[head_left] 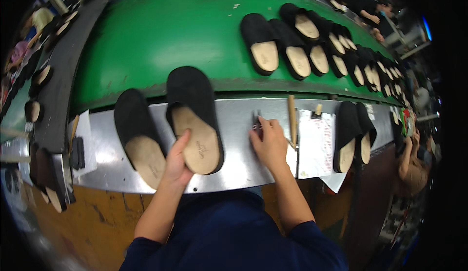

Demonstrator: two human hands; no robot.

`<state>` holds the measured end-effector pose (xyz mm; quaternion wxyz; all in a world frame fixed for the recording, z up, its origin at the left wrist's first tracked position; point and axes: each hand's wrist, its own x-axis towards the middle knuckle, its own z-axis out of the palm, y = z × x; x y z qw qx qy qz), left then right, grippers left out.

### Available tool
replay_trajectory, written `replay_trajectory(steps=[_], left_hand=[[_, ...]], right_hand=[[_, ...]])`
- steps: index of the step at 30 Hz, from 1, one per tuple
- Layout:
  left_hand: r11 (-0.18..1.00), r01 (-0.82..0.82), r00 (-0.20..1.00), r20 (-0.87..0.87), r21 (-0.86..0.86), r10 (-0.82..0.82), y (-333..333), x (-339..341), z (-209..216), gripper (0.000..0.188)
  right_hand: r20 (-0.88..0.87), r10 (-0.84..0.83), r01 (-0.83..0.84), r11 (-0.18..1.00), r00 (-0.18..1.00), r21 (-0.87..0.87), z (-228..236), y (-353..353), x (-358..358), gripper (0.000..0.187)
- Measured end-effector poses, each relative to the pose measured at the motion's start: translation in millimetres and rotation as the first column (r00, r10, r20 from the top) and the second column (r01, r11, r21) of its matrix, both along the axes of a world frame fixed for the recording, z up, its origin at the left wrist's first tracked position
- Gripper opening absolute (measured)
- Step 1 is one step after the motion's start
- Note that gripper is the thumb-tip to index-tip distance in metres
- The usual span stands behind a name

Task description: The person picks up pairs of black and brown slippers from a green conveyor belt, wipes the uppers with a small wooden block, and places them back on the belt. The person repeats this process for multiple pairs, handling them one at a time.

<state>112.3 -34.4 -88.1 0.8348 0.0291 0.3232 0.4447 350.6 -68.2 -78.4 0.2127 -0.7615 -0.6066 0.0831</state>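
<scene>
My left hand (179,166) grips a black clog (192,88) by its heel end, thumb on the tan insole and fingers underneath. The clog is held over the metal worktop (234,166), toe pointing away from me. Its likeness, a second black clog (134,117), lies just to the left with its heel near the worktop's front edge. To the right, my right hand (271,144) is closed around small dark thread snips (257,120) at the worktop surface. Two short points stick out beyond the fingers; the rest is partly covered.
Beyond the worktop runs a green conveyor belt (161,37) with rows of black clogs (297,61) at right. A wooden stick (292,115), a clipped paper sheet (314,146) and another pair of clogs (347,134) lie right. A dark side rack (61,90) stands left; other people work around.
</scene>
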Motion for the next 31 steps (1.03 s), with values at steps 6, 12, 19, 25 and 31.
replay_trajectory(steps=[6, 12, 19, 25, 31], left_hand=[[0.994, -0.011, 0.992, -0.126, 0.111, 0.025, -11, 10, -12, 0.039], [0.999, -0.022, 0.999, -0.032, 0.049, 0.023, -13, 6, -10, 0.041], [0.998, -0.054, 0.998, -0.021, 0.045, 0.055, -12, 9, -2, 0.041], [0.997, -0.078, 0.997, -0.013, 0.023, 0.078, -11, 10, -6, 0.04], [0.996, -0.07, 0.997, -0.039, 0.062, 0.072, -12, 10, -15, 0.042]], right_hand=[[-0.648, -0.224, 0.18, 0.974, 0.728, -0.135, 12, 16, 5, 0.038], [-0.854, -0.05, -0.069, 0.997, -0.518, -0.017, 15, 0, 19, 0.056], [-0.968, 0.2, -0.122, 0.968, -0.151, 0.219, 4, -22, -11, 0.055], [-0.681, 0.477, -0.283, 0.879, 0.556, 0.384, 13, -25, -14, 0.046], [-0.303, 0.6, -0.466, 0.783, 0.741, 0.412, 39, -13, -25, 0.05]])
